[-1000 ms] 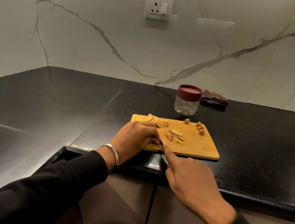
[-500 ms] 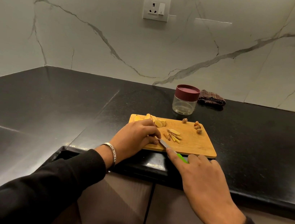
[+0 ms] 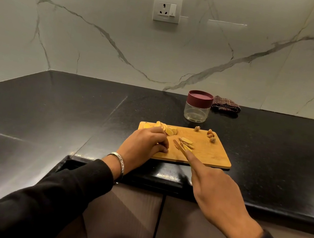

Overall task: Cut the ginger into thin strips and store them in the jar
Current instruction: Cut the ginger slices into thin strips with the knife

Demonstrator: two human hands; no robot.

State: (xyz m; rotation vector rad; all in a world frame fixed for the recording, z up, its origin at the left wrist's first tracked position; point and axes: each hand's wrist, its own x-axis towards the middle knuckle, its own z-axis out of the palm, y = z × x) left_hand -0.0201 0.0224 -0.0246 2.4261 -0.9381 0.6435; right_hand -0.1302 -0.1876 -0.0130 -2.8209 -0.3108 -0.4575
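Risk: the left hand [image 3: 144, 144] has its fingertips close to the knife [image 3: 180, 148]; a slip on a thin slice could nick them, I'd say.
Left hand: curled, knuckles up, on the cutting board [image 3: 215, 157], seemingly pinning ginger.
Right hand [image 3: 216, 195]: grips the knife, forefinger along the blade.
Ginger: slices [image 3: 167, 129] far left, strips [image 3: 186, 143] mid-board.
Jar [image 3: 198, 107]: lidded, on the counter [image 3: 52, 108] beyond.

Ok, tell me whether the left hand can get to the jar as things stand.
Probably yes. The left hand rests on the cutting board, and the jar stands just beyond the board's far edge. Only low ginger slices lie between, so it could likely reach over them.
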